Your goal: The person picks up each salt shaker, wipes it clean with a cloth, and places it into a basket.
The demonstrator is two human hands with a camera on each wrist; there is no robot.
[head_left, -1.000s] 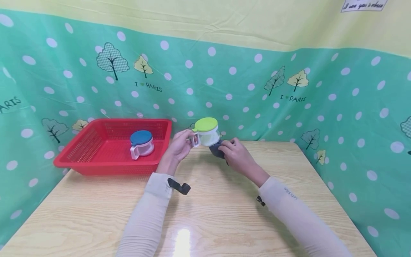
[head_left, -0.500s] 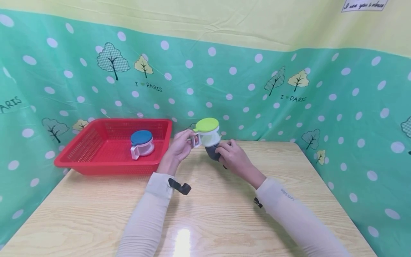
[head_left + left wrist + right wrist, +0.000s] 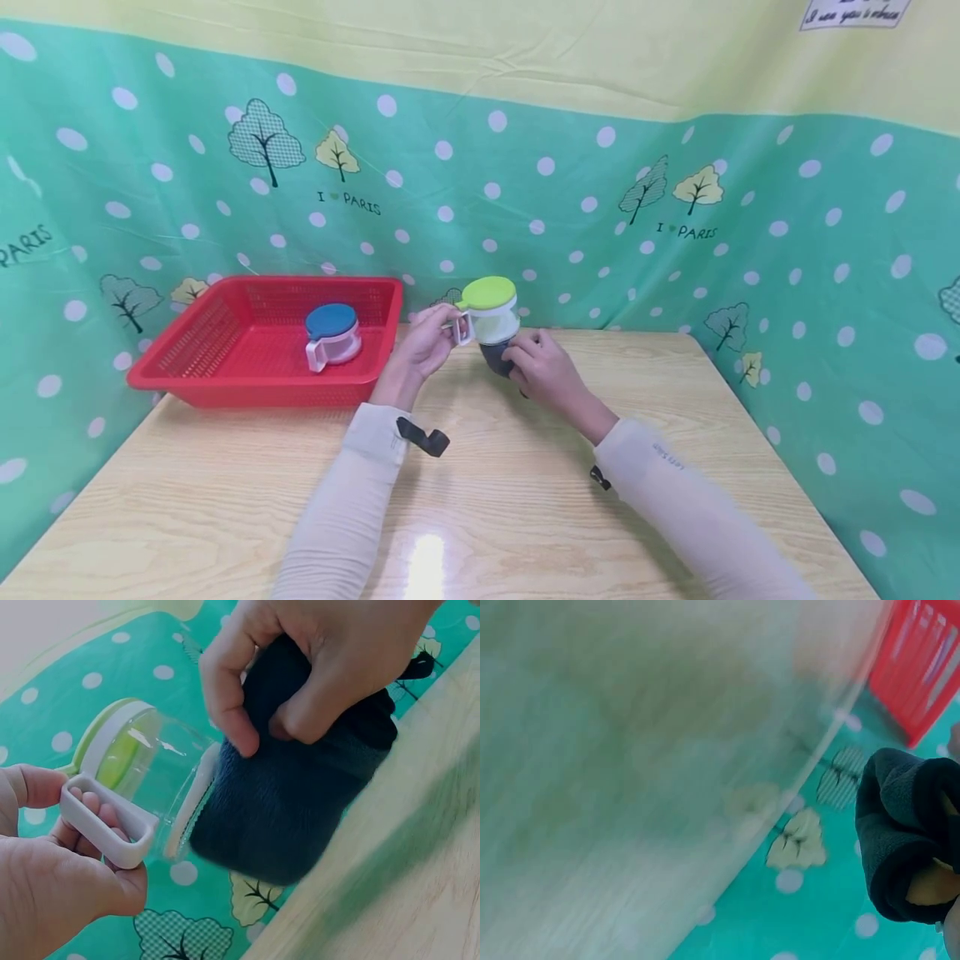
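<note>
My left hand (image 3: 423,342) grips the white handle (image 3: 105,825) of a clear seasoning jar (image 3: 497,323) with a green lid (image 3: 488,292). The jar is held up over the far part of the table, slightly tilted. Against its base my right hand (image 3: 551,371) pinches a dark cloth (image 3: 277,802), which covers the bottom of the jar. In the right wrist view the folded cloth (image 3: 896,832) shows at the right edge, and most of the hand is out of frame.
At the left stands a red plastic basket (image 3: 255,392). Inside it is a similar jar with a blue lid (image 3: 331,320) and a pinkish-white handle. A green dotted curtain (image 3: 570,208) hangs behind the wooden table (image 3: 480,467).
My right hand and the cloth have moved a little left and down along the jar's base. The jar has shifted slightly to the right in my left hand.
</note>
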